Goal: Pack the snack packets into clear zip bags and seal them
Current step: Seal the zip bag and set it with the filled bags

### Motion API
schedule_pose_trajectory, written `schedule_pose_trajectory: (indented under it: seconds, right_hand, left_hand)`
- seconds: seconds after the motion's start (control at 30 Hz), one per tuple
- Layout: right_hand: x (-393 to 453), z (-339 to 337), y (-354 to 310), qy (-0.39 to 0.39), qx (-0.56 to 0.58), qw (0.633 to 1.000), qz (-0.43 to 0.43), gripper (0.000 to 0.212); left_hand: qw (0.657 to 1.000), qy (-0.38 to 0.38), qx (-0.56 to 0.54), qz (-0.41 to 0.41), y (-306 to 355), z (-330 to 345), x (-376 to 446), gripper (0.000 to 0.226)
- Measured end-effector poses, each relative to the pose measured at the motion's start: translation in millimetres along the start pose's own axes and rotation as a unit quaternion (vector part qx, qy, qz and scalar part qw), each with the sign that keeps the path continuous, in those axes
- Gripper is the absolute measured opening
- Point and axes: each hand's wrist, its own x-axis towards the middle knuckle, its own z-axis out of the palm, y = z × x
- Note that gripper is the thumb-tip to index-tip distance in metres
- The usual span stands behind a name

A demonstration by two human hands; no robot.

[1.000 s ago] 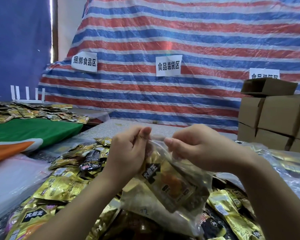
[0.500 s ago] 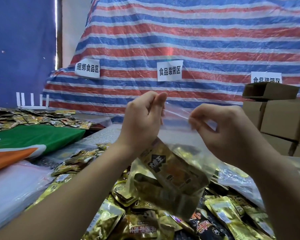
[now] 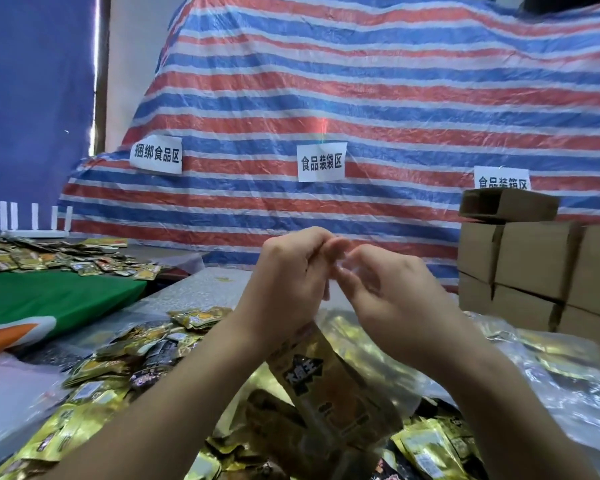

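Above snack pile [image 3: 125, 362]: left hand [image 3: 284, 285], right hand [image 3: 392, 296] fingers pinch zip bag [image 3: 336, 393] top; bag hangs below.

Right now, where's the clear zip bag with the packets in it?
Head view, centre: the clear zip bag hangs between the forearms, its top pinched by the left hand and right hand, above the pile of gold snack packets.

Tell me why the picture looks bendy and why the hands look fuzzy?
Head view: the wide lens bends the striped tarp and the cardboard boxes near the edges. The left hand and right hand look slightly smeared, the fingers most, where they pinch the top of the clear bag. A faint rainbow glare streak sits above the middle paper sign.
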Motion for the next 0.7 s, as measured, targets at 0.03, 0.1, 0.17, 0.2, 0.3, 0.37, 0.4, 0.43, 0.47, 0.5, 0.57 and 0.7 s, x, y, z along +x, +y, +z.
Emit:
schedule_pose_trajectory:
  seconds: [0.03,0.1,0.17,0.2,0.3,0.37,0.4,0.43,0.47,0.5,0.57,0.7]
  right_hand:
    - [0.0,-1.3,0.3,0.003,0.009,1.0,0.002,0.011]
    - [0.9,-3.4,1.5,0.016,0.042,0.999,0.007,0.016]
    - [1.2,-5.6,0.4,0.026,0.076,0.997,0.008,0.02]
    - [1.6,-6.5,0.2,0.031,0.092,0.995,0.01,0.021]
    - [2.6,-10.7,2.0,0.05,0.132,0.99,0.021,0.02]
    - [2.9,-14.7,2.9,0.054,0.156,0.986,0.029,0.019]
    - [2.9,-16.1,3.0,0.056,0.164,0.984,0.032,0.019]
    - [2.8,-16.9,3.1,0.057,0.168,0.984,0.034,0.019]
    - [2.7,-17.5,2.9,0.056,0.167,0.984,0.034,0.019]
    - [2.8,-17.6,2.6,0.052,0.164,0.984,0.034,0.018]
    - [2.4,-18.0,1.6,0.043,0.154,0.987,0.032,0.02]
    - [1.1,-21.2,-4.1,0.039,0.148,0.988,0.024,0.022]
  left_hand:
    - [1.0,0.006,0.005,0.007,0.6,2.0,-0.1,0.012]
    - [0.999,0.032,-0.014,-0.01,2.1,6.7,-2.0,0.012]
    - [0.995,0.057,-0.066,-0.05,2.7,9.7,-3.5,0.035]
    - [0.991,0.059,-0.091,-0.074,2.9,10.1,-3.0,0.041]
    - [0.973,0.014,-0.177,-0.144,0.5,5.3,0.5,0.044]
    - [0.966,-0.016,-0.205,-0.155,-2.9,1.9,-1.0,0.035]
    - [0.963,-0.025,-0.219,-0.154,-3.9,0.6,-2.5,0.032]
    - [0.96,-0.03,-0.233,-0.155,-4.4,-0.6,-3.9,0.028]
    - [0.958,-0.032,-0.24,-0.154,-5.1,-1.4,-4.3,0.026]
    - [0.957,-0.03,-0.243,-0.153,-4.9,-2.4,-4.5,0.024]
    - [0.959,-0.019,-0.238,-0.154,-3.6,-3.7,-3.8,0.027]
    - [0.959,-0.028,-0.224,-0.172,2.9,-3.8,-3.7,0.032]
